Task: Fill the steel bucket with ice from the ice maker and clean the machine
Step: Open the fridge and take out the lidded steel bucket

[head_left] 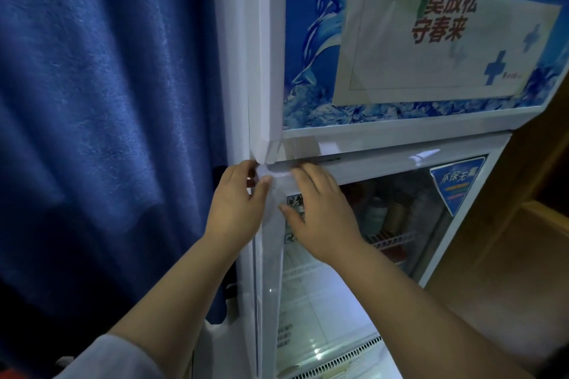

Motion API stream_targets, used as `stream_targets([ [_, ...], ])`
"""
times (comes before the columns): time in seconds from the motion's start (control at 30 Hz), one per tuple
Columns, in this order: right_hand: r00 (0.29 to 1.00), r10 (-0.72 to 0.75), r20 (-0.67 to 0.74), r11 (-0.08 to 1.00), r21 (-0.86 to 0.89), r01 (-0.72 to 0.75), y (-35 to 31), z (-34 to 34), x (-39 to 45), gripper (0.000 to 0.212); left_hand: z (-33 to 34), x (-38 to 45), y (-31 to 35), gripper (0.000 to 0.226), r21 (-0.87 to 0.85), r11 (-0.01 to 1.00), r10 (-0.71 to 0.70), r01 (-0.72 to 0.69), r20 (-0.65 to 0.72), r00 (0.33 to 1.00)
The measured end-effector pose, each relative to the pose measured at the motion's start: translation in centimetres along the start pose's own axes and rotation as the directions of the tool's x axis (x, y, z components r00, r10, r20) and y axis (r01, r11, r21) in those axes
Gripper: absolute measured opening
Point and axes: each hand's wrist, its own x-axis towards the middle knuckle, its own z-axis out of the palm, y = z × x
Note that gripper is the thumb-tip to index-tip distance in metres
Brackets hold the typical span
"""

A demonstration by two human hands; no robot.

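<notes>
A tall white cooler stands in front of me, and its lower glass door [311, 301] is lit from inside. My left hand [237, 203] is at the door's upper left corner, with its fingers curled round the door's left edge and its thumb on the front. My right hand [323, 209] lies flat on the same corner. Its fingers reach up onto the white top frame and its thumb is spread over a label on the glass. The upper door [308, 40] carries a blue ice picture with a paper notice [446, 49] taped over it.
A blue curtain [107, 101] hangs close against the cooler's left side. Bottles and cans [394, 212] stand on a wire shelf [391, 240] behind the glass. Wooden panelling [508, 271] fills the right. A vent grille [338, 360] runs along the cooler's bottom.
</notes>
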Motion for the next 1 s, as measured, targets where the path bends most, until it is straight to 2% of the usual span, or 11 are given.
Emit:
stream_targets([
  [0.17,0.999,-0.029,-0.025,0.999,0.027,0.029,0.0,-0.6,-0.9,0.058,-0.3,-0.9,0.6,0.033,-0.030,1.000,-0.004,0.005,0.034,0.999],
  [0.3,0.994,-0.019,-0.110,0.996,0.086,0.029,0.4,-1.4,-2.9,0.048,-0.6,-3.0,1.1,0.030,-0.051,0.997,0.068,-0.065,0.075,0.995],
  [0.47,0.989,0.028,-0.148,0.979,0.202,0.003,0.8,-3.2,-6.4,0.043,-0.9,-6.5,2.7,0.032,-0.117,0.985,0.136,-0.125,0.097,0.986],
  [0.7,0.994,0.058,-0.094,0.962,0.270,-0.030,1.6,-7.0,-10.9,0.051,-1.0,-10.4,6.2,0.017,-0.057,0.987,0.153,-0.150,0.049,0.987],
  [0.8,0.994,0.054,-0.093,0.956,0.292,-0.024,2.2,-8.8,-13.0,0.047,-0.6,-12.4,8.2,0.012,-0.059,0.984,0.168,-0.166,0.040,0.985],
  [1.0,0.993,0.055,-0.101,0.951,0.307,-0.022,3.8,-12.2,-17.6,0.044,1.4,-17.3,13.3,0.023,-0.165,0.956,0.257,-0.244,0.064,0.964],
])
